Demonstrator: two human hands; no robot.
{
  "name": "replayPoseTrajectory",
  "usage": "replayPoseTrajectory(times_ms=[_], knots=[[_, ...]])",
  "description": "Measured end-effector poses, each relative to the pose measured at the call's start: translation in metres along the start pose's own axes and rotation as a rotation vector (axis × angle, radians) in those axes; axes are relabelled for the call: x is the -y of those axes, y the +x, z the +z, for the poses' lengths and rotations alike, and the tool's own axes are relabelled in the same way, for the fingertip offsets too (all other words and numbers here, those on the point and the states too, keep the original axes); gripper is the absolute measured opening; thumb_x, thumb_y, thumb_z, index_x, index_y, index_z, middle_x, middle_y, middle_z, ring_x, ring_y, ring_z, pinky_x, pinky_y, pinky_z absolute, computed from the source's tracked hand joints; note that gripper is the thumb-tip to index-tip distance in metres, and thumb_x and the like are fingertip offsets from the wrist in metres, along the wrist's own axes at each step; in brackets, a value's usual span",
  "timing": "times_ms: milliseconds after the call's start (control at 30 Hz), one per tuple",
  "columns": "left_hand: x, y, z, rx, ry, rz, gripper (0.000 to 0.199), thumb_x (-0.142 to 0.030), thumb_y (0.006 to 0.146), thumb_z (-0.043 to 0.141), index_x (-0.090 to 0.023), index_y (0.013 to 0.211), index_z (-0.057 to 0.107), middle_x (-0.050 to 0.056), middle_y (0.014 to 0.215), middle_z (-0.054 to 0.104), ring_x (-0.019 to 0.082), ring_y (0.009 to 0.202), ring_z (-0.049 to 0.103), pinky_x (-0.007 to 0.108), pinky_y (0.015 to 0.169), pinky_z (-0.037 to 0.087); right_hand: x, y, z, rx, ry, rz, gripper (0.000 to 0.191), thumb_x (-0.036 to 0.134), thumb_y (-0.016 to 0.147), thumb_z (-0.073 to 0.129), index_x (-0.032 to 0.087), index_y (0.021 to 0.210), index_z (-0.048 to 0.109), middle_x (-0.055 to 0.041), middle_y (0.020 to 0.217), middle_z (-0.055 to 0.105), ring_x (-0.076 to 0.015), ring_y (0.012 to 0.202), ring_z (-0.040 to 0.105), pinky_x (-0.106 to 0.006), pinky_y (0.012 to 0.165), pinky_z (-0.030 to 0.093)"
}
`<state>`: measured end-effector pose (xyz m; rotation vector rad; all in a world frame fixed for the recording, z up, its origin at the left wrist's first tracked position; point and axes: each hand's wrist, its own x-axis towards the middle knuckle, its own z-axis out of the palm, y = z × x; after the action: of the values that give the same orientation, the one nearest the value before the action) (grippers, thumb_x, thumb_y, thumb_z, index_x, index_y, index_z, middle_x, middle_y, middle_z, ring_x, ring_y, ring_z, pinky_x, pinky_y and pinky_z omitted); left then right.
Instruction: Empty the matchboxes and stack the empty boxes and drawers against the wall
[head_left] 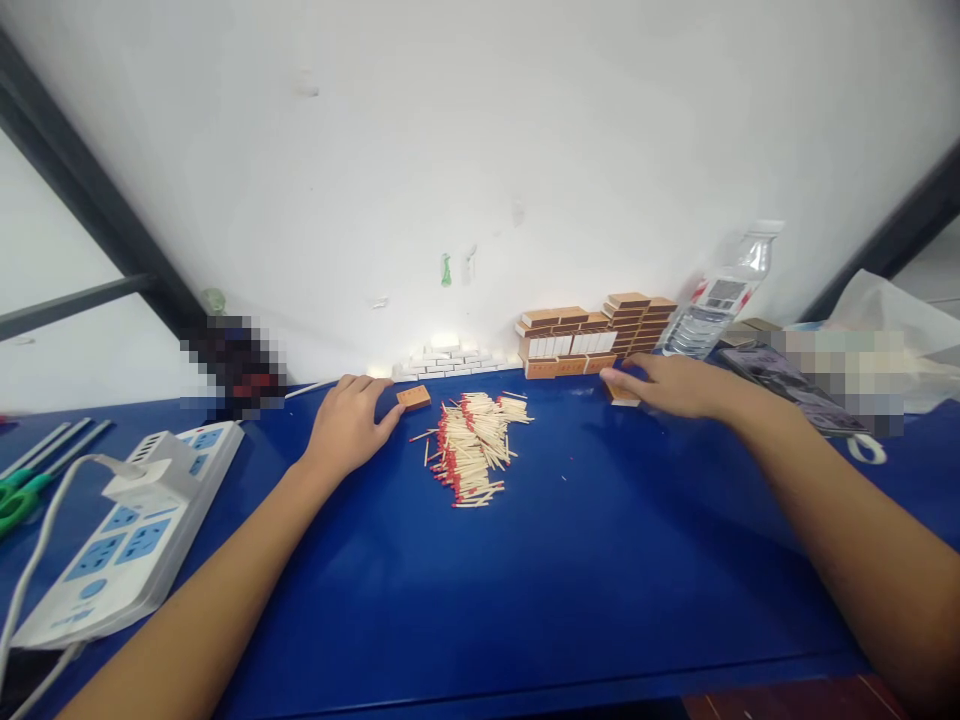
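Note:
My left hand [351,418] rests on the blue table with its fingers apart. Its thumb tip is at the near left corner of a brown matchbox [414,398] lying flat. On the right, my right hand [664,385] is curled over another matchbox [622,398], whose near side shows below the thumb; some fingertips are hidden. Between the hands lies a loose heap of red-tipped matches [476,445]. White matchbox trays [450,363] are stacked in stepped rows against the wall. Brown matchboxes [641,325] are piled to their right, behind my right hand.
A clear plastic bottle [724,295] leans by the wall beside the matchbox pile. At the left lie a white power strip [124,560] with a plugged-in adapter and cable, and green-handled scissors [30,490]. A dark flat item [795,385] and a plastic bag [892,310] are at the right.

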<state>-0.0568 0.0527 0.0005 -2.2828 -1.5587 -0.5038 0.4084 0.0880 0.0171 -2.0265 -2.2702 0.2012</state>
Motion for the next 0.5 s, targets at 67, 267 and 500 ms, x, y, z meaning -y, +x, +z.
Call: replayPoseTrajectory(times_ms=[67, 267, 500], knots=[[-0.0006, -0.0001, -0.0007, 0.0, 0.002, -0.004, 0.039, -0.041, 0.101, 0.056, -0.016, 0.129, 0.068, 0.016, 0.123, 0.074, 0.034, 0.117, 0.063, 0.05, 0.104, 0.051, -0.0026, 0.0, -0.0019, -0.004, 0.007, -0.022, 0.068, 0.065, 0.104, 0.03, 0.012, 0.127, 0.068, -0.025, 0.131, 0.072, -0.0411, 0.12, 0.068, -0.049, 0.102, 0.049], [-0.0022, -0.0002, -0.002, 0.012, 0.005, -0.009, 0.041, -0.04, 0.102, 0.056, -0.014, 0.131, 0.068, 0.016, 0.123, 0.074, 0.034, 0.118, 0.063, 0.048, 0.105, 0.05, -0.0096, 0.0011, -0.0023, 0.001, 0.013, -0.192, 0.065, 0.049, 0.082, 0.072, 0.018, 0.139, 0.065, -0.0187, 0.143, 0.067, -0.0384, 0.131, 0.061, -0.047, 0.113, 0.046], [-0.0016, -0.0002, -0.0017, 0.019, 0.002, -0.007, 0.039, -0.041, 0.102, 0.056, -0.016, 0.13, 0.068, 0.016, 0.123, 0.074, 0.033, 0.117, 0.063, 0.049, 0.104, 0.05, -0.0013, -0.0008, -0.0034, 0.045, 0.048, -0.066, 0.044, 0.043, 0.091, 0.066, 0.016, 0.126, 0.066, -0.0185, 0.118, 0.077, -0.0329, 0.104, 0.073, -0.039, 0.09, 0.054]])
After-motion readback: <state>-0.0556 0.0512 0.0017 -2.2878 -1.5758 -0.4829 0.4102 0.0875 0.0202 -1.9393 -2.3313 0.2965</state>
